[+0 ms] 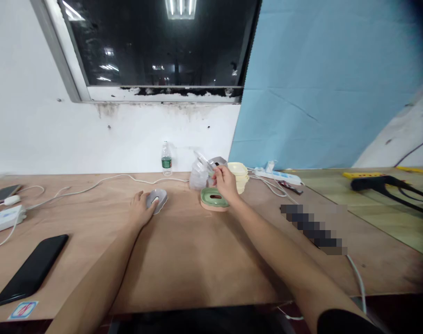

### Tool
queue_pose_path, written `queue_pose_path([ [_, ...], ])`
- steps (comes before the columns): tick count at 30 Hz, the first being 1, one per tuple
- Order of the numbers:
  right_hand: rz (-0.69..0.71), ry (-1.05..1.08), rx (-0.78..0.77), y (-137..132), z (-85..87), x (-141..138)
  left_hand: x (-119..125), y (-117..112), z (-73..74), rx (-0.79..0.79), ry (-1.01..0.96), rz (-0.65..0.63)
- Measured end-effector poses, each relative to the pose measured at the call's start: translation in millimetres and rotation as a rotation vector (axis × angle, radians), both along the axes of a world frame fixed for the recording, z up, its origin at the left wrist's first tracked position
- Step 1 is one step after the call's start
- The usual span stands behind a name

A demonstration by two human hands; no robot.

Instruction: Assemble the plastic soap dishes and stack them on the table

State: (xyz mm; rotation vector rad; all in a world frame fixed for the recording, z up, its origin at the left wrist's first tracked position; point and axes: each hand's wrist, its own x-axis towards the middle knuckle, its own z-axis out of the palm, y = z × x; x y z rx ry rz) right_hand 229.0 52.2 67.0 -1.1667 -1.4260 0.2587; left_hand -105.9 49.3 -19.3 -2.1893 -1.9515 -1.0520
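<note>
My left hand [140, 208] rests on the wooden table [183, 260] with its fingers laid against a grey oval lid with a slot [157, 200]. My right hand [226, 182] is raised over a green oval lid on a beige base [214, 200], fingers pinched on a crumpled clear plastic bag [200, 174]. A grey box [217, 161] and a stack of pale yellow oval boxes [238, 173] stand just behind that hand.
A small water bottle [166, 159] stands by the wall. A black phone [32, 269] lies at the near left, with a white power strip [4, 219] and another phone [3, 193] beyond. Cables, a second power strip [278, 176] and black tools [385, 184] lie at right.
</note>
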Motion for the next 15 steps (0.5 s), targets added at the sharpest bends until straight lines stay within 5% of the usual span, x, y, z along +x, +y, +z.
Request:
queue_pose_path([
  [7,0.094,0.337,-0.248,65.0,24.7,-17.4,2.5,1.4,-4.3,-0.149,0.017,0.015],
  [15,0.076,0.526,-0.507,77.6,20.0,-21.7,-0.1,6.6,-12.9,-0.204,0.008,-0.048],
])
